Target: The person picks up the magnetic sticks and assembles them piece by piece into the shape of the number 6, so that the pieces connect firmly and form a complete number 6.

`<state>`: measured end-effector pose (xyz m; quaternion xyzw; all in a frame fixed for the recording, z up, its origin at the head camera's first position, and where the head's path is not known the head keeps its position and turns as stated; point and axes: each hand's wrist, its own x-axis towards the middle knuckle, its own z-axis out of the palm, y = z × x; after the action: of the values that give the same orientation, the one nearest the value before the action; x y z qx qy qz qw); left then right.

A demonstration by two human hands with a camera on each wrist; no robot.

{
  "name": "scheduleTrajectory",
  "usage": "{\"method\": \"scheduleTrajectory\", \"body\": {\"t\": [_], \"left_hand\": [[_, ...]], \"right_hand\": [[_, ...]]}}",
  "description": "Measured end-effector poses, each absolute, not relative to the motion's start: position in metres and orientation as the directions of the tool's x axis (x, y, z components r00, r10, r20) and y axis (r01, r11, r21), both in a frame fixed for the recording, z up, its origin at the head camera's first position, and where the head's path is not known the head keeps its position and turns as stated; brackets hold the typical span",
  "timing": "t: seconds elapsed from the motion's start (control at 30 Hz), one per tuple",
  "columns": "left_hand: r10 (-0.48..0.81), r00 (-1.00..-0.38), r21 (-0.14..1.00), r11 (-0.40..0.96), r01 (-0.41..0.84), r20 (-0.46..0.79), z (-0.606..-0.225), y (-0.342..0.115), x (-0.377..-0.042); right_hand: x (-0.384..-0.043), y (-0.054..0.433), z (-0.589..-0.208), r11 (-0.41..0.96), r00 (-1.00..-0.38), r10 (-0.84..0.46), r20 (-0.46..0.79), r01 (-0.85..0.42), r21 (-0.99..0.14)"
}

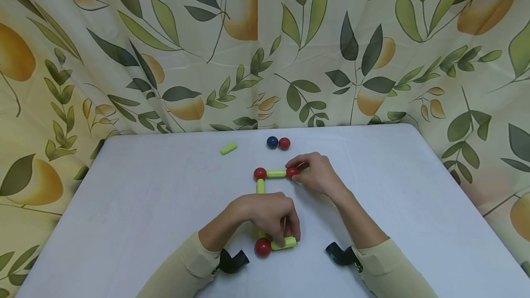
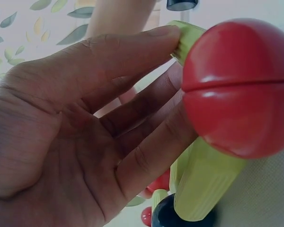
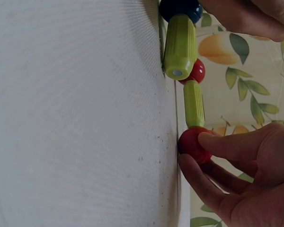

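Note:
In the head view a frame of yellow-green rods and balls lies on the table. My left hand (image 1: 265,213) pinches a lower rod (image 1: 285,243) joined to the near red ball (image 1: 262,247). It covers the frame's middle, where a dark blue ball (image 3: 180,10) with a rod (image 3: 181,47) pointing outward shows in the right wrist view. My right hand (image 1: 316,174) holds a red ball (image 1: 291,172) between thumb and fingers. That ball meets the right end of the upper rod (image 1: 276,174), whose left end joins another red ball (image 1: 260,174). A vertical rod (image 1: 260,186) runs down from there.
Toward the back edge of the white table (image 1: 145,187) lie a loose yellow-green rod (image 1: 229,148), a blue ball (image 1: 272,142) and a red ball (image 1: 284,143) side by side. A curtain with a fruit and leaf print (image 1: 265,77) hangs behind.

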<state>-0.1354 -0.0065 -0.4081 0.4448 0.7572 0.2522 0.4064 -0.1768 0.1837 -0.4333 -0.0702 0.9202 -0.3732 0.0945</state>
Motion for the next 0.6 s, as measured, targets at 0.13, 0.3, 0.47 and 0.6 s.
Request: {"method": "scheduleTrajectory", "body": {"t": [0.13,0.3,0.47,0.6], "left_hand": [[0.873,-0.273,0.736,0.487,0.471,-0.403,-0.4076,-0.0061,-0.1345],[0.876,-0.259,0.73,0.483,0.484,-0.408,-0.4071,-0.005,-0.1323],[0.878,-0.257,0.718,0.479,0.505,-0.405,-0.4063,-0.0035,-0.1302],[0.875,-0.263,0.703,0.484,0.521,-0.407,-0.4064,-0.0029,-0.129]], "right_hand": [[-0.1766,0.1838,-0.4331,0.713,-0.973,-0.198,-0.121,-0.058,-0.699],[-0.1769,0.1839,-0.4333,0.711,-0.973,-0.2,-0.118,-0.062,-0.7],[-0.1765,0.1841,-0.4323,0.714,-0.974,-0.197,-0.116,-0.061,-0.697],[-0.1762,0.184,-0.4317,0.717,-0.974,-0.193,-0.122,-0.055,-0.695]]}}
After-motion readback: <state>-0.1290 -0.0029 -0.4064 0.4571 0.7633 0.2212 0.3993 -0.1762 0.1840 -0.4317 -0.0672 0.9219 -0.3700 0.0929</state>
